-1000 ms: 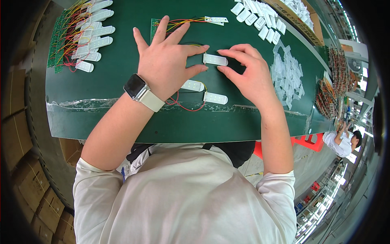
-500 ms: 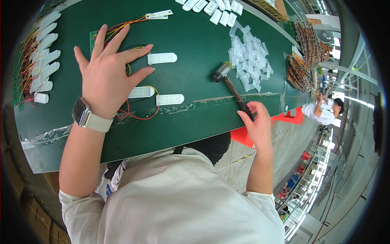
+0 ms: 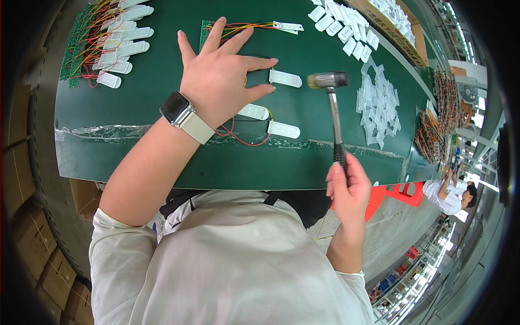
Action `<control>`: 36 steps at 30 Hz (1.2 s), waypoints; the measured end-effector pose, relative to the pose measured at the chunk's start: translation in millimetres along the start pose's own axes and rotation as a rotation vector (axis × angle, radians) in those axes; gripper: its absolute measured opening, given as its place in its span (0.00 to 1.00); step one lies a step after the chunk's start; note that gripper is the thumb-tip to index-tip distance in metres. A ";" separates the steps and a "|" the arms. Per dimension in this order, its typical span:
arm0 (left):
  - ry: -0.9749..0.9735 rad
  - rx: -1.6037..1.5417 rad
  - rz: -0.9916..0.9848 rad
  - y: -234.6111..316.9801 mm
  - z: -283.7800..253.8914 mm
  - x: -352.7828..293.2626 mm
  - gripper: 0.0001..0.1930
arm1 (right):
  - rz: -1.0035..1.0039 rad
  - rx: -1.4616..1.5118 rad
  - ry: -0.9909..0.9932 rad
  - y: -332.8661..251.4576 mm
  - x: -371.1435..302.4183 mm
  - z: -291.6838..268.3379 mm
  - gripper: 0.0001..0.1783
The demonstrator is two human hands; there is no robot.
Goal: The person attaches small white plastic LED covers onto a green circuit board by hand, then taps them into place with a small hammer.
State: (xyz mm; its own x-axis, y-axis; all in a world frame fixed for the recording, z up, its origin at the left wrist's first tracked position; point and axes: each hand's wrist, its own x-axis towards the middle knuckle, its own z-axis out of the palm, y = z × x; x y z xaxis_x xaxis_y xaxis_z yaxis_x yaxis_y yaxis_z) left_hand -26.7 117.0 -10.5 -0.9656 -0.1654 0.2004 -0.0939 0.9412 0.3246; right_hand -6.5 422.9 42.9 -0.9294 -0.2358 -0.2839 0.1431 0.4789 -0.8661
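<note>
My left hand (image 3: 216,81), with a watch (image 3: 176,108) on its wrist, lies with fingers spread over wires and a partly hidden green circuit board (image 3: 205,31). Just right of its thumb and forefinger is a white round-ended LED module (image 3: 286,79). Nearer to me lie two similar pieces, a lower LED module (image 3: 284,129) and a partly covered LED module (image 3: 254,111), with red, yellow and black wires. My right hand (image 3: 351,187) is wrapped round the black grip of a mallet (image 3: 336,116). Its yellow-and-dark head points left, apart from the modules.
Wired modules (image 3: 127,47) with green boards line the far left. White covers (image 3: 346,32) and clear plastic pieces (image 3: 377,105) lie at the right, beside a cardboard box (image 3: 403,35). Wire bundles (image 3: 430,138) are farther right. A red stool (image 3: 403,194) and another person (image 3: 447,196) are beyond the table.
My right hand has raised the mallet and turned it, its head now nearer the modules with the yellow face to the left. The view has shifted; my left hand keeps its spread pose.
</note>
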 end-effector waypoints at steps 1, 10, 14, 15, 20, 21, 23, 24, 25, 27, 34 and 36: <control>0.003 -0.004 0.000 -0.2 -0.1 -0.8 0.22 | 0.023 0.000 -0.040 -3.2 0.7 4.1 0.19; 0.021 -0.032 -0.004 1.2 -0.6 -0.6 0.22 | -0.461 -0.454 0.010 -5.1 15.5 29.9 0.18; 0.004 -0.034 -0.015 0.7 -0.8 -0.7 0.22 | -0.431 -0.436 -0.017 -5.6 18.6 30.3 0.18; 0.006 -0.038 -0.015 1.2 -0.5 -0.1 0.22 | -0.431 -0.441 -0.016 -6.9 18.2 27.6 0.18; 0.027 -0.036 0.003 0.0 -0.1 -1.0 0.23 | -0.512 -0.303 0.080 -11.6 8.4 9.6 0.19; 0.028 -0.041 0.006 -0.3 -0.4 -1.1 0.23 | -0.512 -0.308 0.084 -10.2 8.6 10.3 0.19; 0.002 -0.020 -0.006 0.3 -2.8 -1.1 0.23 | -0.435 -0.479 0.064 -1.5 11.3 14.1 0.19; 0.006 -0.024 -0.005 0.7 -2.8 -0.8 0.23 | -0.346 -0.448 0.035 10.5 11.4 14.3 0.20; 0.006 -0.022 -0.003 0.1 -1.8 -1.1 0.22 | -0.330 -0.398 0.040 9.3 9.3 13.8 0.19; 0.006 -0.022 0.000 0.4 -0.6 0.8 0.22 | -0.313 -0.349 0.047 1.5 5.7 9.7 0.19; 0.056 0.055 0.069 -0.3 -2.3 -4.4 0.22 | -0.408 -0.335 0.245 -1.2 4.5 -26.3 0.21; 0.059 0.069 0.104 -4.3 -3.9 -3.7 0.22 | -0.308 -0.226 0.339 6.0 6.7 -31.1 0.22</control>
State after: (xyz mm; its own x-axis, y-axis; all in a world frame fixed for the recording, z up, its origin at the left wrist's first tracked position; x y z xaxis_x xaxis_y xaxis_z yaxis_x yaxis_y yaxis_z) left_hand -21.8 112.4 -9.0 -0.9552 -0.0807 0.2846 -0.0121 0.9719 0.2349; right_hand -22.4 450.5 48.5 -0.9804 -0.1252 0.1520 -0.1969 0.6098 -0.7677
